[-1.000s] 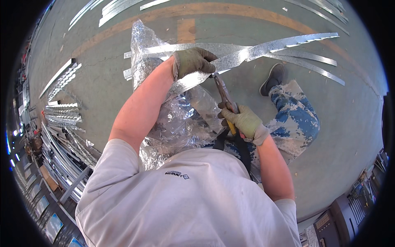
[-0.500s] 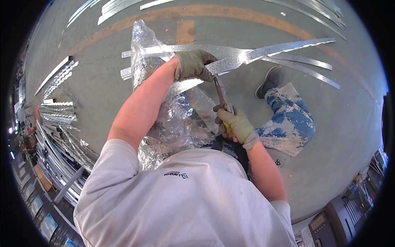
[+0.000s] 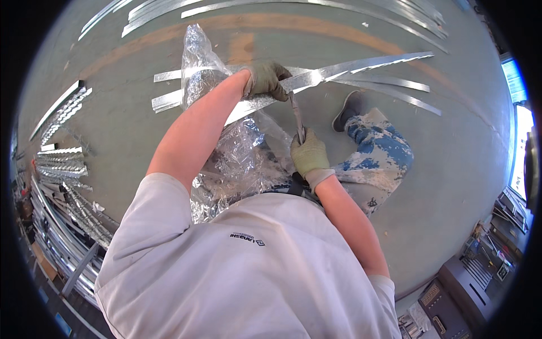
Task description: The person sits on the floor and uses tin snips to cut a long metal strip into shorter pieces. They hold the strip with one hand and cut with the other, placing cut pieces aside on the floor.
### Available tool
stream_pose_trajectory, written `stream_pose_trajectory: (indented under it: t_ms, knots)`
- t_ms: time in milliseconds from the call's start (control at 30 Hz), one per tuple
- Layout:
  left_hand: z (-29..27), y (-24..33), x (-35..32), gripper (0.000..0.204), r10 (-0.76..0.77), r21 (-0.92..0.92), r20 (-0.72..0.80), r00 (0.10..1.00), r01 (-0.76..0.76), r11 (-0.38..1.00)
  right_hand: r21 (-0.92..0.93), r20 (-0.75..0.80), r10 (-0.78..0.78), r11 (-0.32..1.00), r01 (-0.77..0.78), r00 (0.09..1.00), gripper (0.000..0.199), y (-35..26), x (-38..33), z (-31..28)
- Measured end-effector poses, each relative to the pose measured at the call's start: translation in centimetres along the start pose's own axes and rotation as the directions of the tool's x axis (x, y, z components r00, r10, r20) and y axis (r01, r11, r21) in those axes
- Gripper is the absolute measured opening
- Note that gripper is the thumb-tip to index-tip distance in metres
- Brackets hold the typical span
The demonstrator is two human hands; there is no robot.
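Observation:
My gloved left hand (image 3: 264, 82) is closed around a long galvanized metal strip (image 3: 361, 68) that slants up to the right over other strips. My gloved right hand (image 3: 309, 153) is wrapped around a pair of metal snips (image 3: 298, 116), hiding their handles. The long grey jaws point away from me, and their tip meets the strip's near edge beside my left fingers. Whether the jaws are apart cannot be made out. Crumpled clear plastic film (image 3: 240, 150) lies over my left leg and under the strips, with one end standing up beyond my left forearm.
Bundles of metal strips (image 3: 164, 11) lie on the floor at the far side. Toothed strips (image 3: 62, 161) and long curved profiles (image 3: 59, 226) are piled at left. My bent right leg (image 3: 378, 150) is beside the strips. A dark cabinet (image 3: 460, 296) stands at lower right.
My right hand has turned, and the yellow handle visible earlier is now hidden. The jaws stand more upright at the strip's edge. My left hand keeps its grip; the whole view has shifted slightly.

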State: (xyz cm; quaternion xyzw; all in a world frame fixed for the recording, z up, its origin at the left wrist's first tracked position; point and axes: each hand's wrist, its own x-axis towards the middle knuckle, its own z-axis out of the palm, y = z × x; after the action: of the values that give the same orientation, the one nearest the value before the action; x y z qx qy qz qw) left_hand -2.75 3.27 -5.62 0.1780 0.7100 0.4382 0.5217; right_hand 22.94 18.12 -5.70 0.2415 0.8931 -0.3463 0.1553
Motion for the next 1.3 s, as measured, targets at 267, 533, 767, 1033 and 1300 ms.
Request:
stream_pose_trajectory:
  t_ms: [267,533,767,1033,1300]
  knots:
    - [0.5,1.9,-1.4,0.068,0.007,0.105,-0.068,0.998,0.000,0.994,0.329,0.438,0.205,0.869,-0.368,0.875,0.059,-3.9,-1.1,-6.1]
    - [0.8,0.0,0.2,0.059,0.129,-0.070,-0.018,0.991,-0.130,0.989,-0.223,-0.017,0.121,0.967,-0.121,0.993,0.053,-2.7,-1.0,-1.0]
    - [1.4,0.7,-0.7,0.057,0.095,-0.079,-0.028,0.995,-0.097,0.992,-0.304,-0.023,0.236,0.924,-0.232,0.972,0.041,-6.0,-2.8,-2.6]
    - [0.5,-0.6,1.2,0.057,0.083,-0.115,0.016,0.996,-0.081,0.990,-0.173,-0.013,0.185,0.968,-0.184,0.983,0.045,-4.7,-1.7,-1.9]
    - [1.1,1.1,0.0,0.063,0.058,0.178,-0.054,0.997,-0.047,0.983,-0.024,0.035,0.189,0.982,-0.188,0.981,0.040,-3.4,-1.9,-1.2]
